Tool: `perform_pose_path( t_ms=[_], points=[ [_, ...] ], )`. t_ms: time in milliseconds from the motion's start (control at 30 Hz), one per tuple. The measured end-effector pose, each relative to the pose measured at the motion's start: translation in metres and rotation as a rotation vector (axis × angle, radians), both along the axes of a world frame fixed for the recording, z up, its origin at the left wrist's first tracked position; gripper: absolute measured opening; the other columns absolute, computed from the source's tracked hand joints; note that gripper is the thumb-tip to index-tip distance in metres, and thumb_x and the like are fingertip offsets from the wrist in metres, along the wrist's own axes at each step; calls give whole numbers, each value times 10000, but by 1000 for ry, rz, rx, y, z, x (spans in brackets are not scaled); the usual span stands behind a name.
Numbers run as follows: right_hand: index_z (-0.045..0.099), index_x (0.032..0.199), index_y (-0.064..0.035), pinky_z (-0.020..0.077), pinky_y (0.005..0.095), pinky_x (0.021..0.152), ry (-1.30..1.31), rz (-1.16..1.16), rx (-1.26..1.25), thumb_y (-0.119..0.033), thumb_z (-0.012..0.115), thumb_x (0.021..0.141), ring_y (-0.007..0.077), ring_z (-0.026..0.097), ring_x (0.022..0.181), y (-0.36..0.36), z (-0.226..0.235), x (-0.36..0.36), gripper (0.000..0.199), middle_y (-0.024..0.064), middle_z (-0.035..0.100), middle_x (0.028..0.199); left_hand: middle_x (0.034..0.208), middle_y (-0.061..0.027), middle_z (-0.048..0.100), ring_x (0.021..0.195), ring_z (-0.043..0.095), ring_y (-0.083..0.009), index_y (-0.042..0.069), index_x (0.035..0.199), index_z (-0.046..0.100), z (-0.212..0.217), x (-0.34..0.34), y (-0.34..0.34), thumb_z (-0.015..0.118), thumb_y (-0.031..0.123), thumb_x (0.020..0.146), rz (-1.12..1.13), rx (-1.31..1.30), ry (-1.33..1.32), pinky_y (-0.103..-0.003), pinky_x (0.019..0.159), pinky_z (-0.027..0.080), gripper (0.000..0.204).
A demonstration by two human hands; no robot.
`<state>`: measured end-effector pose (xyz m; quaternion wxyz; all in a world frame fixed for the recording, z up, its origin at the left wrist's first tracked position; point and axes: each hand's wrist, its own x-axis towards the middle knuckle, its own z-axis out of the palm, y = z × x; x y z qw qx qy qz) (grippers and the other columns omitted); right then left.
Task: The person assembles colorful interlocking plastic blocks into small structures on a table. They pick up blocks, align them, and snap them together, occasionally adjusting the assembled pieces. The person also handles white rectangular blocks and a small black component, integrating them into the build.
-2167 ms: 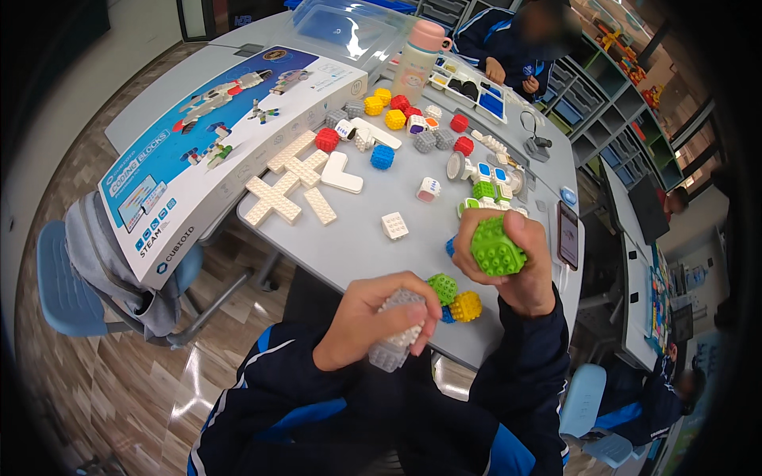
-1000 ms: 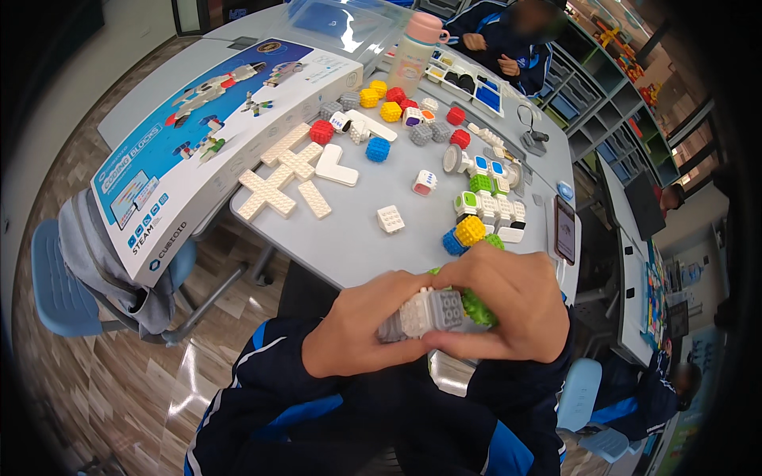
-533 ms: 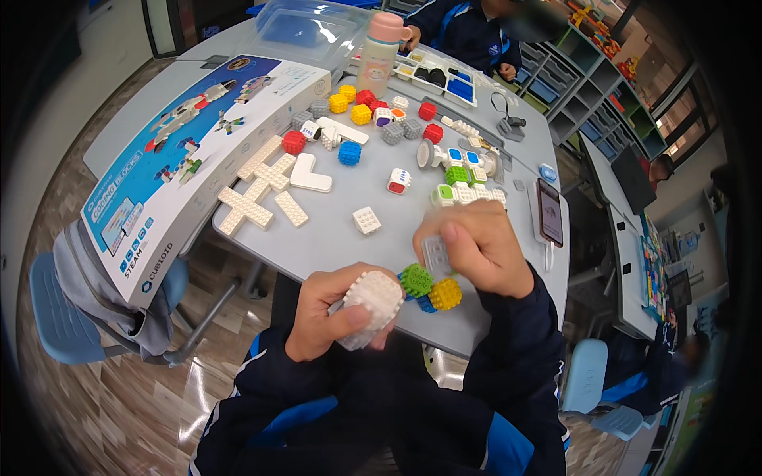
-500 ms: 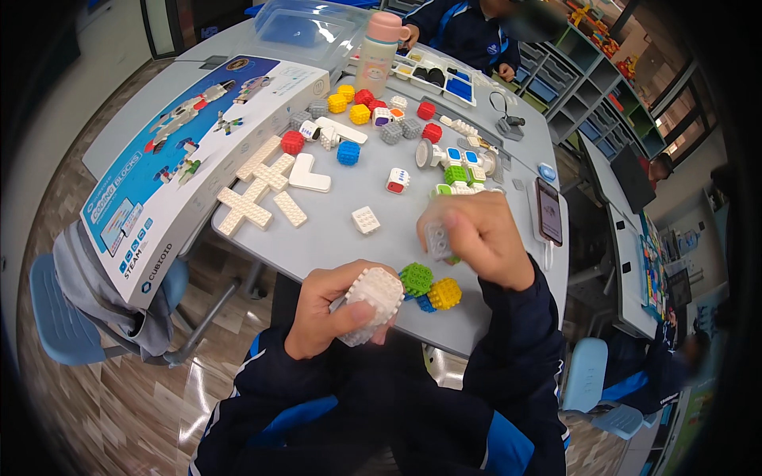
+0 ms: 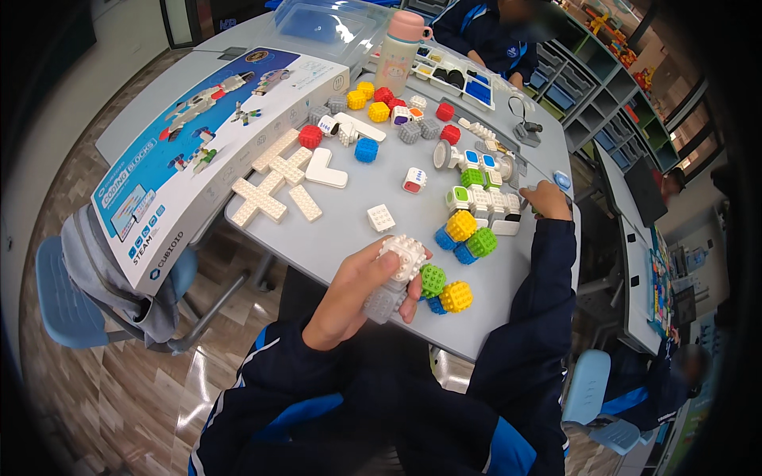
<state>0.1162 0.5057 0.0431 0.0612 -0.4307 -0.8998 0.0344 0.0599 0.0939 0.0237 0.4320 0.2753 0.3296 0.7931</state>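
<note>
Cubes, one white and one grey, sat joined in the grip of the left hand, nearside of the wheeled block model. Just right of that model, the right hand was half-curled, its hold unclear; well left, lettering marked a blue-and-white box.

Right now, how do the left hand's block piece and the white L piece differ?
The block piece is white and grey, the white L piece plain white. The block piece is knobbly, the white L piece smooth. The left hand holds the block piece; the white L piece lies flat.
</note>
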Motion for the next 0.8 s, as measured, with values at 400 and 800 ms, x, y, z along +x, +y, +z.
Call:
perform_pose_path(
  t_ms=[400, 800],
  points=[
    [669, 1111, -67, 492, 323, 626, 23, 1118, -576, -505, 783, 753, 218, 659, 635, -211, 105, 18, 577, 69, 614, 668, 1000, -105, 596, 839, 611, -175, -43, 1403, 403, 11, 7, -7, 572, 227, 966, -90, -66, 69, -322, 807, 496, 541],
    [623, 956, -30, 431, 234, 531, 264, 1205, -1193, -421, 757, 784, 148, 641, 627, -214, 80, -3, 447, 75, 667, 746, 1079, -126, 605, 921, 591, -139, -4, 1358, 350, 18, 21, -14, 570, 133, 985, 11, -55, 240, -293, 812, 490, 455]
  ],
)
